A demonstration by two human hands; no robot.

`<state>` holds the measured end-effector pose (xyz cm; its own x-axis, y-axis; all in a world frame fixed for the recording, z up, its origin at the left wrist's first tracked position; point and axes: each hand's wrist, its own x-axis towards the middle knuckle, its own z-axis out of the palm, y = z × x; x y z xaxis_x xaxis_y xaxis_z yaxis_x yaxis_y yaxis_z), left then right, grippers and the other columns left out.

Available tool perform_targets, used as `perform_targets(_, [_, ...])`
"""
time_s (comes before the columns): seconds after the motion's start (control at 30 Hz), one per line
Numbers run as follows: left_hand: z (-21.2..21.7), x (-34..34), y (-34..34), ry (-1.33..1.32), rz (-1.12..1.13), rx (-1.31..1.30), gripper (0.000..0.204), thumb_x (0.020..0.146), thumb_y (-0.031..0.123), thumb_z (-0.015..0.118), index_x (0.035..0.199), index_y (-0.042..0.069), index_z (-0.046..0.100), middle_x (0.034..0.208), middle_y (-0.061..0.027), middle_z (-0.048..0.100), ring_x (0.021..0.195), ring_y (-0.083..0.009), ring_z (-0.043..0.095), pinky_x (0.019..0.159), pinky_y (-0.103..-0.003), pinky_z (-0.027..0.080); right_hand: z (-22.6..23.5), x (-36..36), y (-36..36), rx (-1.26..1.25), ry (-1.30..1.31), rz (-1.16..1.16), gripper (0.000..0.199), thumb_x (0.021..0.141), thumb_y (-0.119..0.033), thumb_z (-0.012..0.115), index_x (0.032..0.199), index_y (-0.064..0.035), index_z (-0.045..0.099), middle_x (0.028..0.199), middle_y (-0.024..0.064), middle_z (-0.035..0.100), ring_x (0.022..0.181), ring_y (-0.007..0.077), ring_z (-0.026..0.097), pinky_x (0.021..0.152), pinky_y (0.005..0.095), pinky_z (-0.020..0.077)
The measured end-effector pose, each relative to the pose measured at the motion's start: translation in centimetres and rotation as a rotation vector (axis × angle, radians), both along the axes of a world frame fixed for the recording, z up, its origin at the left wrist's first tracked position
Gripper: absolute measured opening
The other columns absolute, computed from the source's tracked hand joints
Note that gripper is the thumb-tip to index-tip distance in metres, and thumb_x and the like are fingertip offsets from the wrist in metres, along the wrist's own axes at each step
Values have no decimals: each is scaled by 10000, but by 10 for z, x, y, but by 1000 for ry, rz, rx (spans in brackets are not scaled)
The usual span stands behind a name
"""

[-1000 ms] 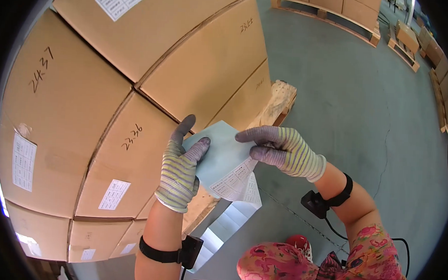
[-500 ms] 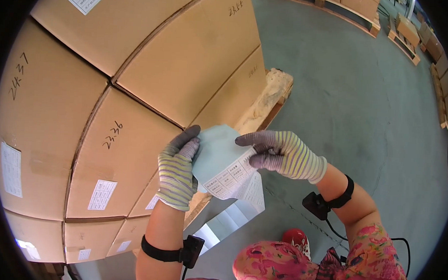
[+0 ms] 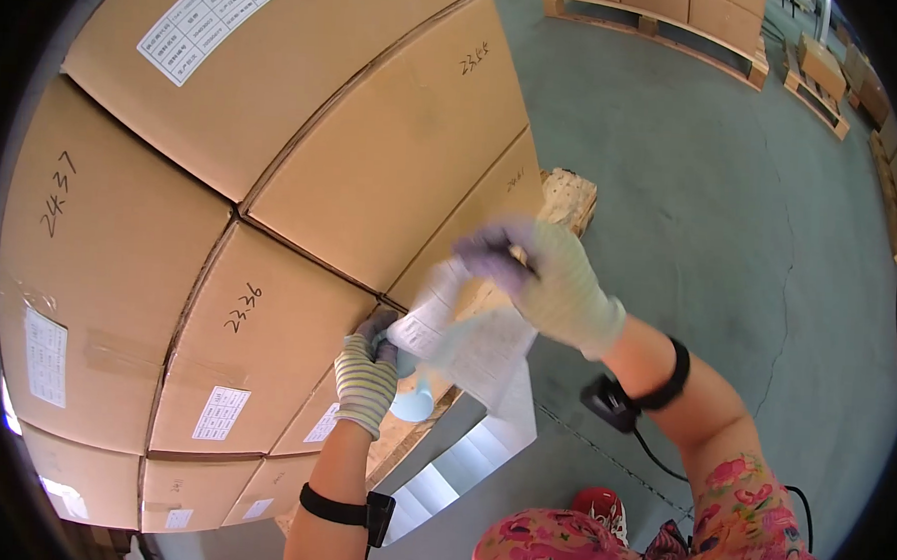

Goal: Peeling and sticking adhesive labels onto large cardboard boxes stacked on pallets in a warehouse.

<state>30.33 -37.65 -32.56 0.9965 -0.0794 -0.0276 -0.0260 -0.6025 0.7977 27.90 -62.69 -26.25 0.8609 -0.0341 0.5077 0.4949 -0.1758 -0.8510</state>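
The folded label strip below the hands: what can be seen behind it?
Parts of the wooden pallet and the floor show past the label strip's edges. What its paper covers cannot be seen.

Bright, fairly even light fills the scene. The right hand (image 3: 553, 285) and the label strip (image 3: 432, 307) smear with motion blur; the cardboard boxes (image 3: 374, 157) look sharp. Box edges bow toward the black fisheye rim; glare whitens a lower-left label (image 3: 66, 498).

Cardboard cartons (image 3: 374, 157) stand stacked on a wooden pallet (image 3: 570, 193), left. Label strip (image 3: 465, 466): right of the lower cartons.
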Motion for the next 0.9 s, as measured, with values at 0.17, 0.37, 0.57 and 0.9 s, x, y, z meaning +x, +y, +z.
perform_targets(0.17, [66,-4,-31,-13,-173,-139,454,765,-77,472,1209,16,471,1135,-118,556,943,-184,564,847,-273,450,11,94,11,196,-160,105,123,788,-46,622,907,-17,611,827,110,651,754,182,617,691,295,488])
perform_targets(0.37, [107,11,-58,-227,-387,-129,647,690,-71,567,1304,-15,372,1334,-129,398,1196,-202,407,981,-282,345,22,106,18,68,-99,-108,155,750,-85,677,879,-30,611,806,124,649,750,214,621,688,310,493])
perform_targets(0.57, [101,28,-50,-230,-358,-124,716,721,-55,571,1371,18,280,1355,-129,398,1211,-200,407,999,-282,323,25,105,27,-155,-54,-351,364,662,-258,779,891,-45,593,793,98,639,713,210,620,652,314,495])
perform_targets(0.9, [73,6,-36,107,-321,-308,493,762,-4,582,1241,-7,466,1192,-122,536,1053,-190,533,920,-278,414,-13,105,3,43,-67,-611,725,647,-288,778,1226,-60,406,1038,192,531,933,306,546,804,417,459])
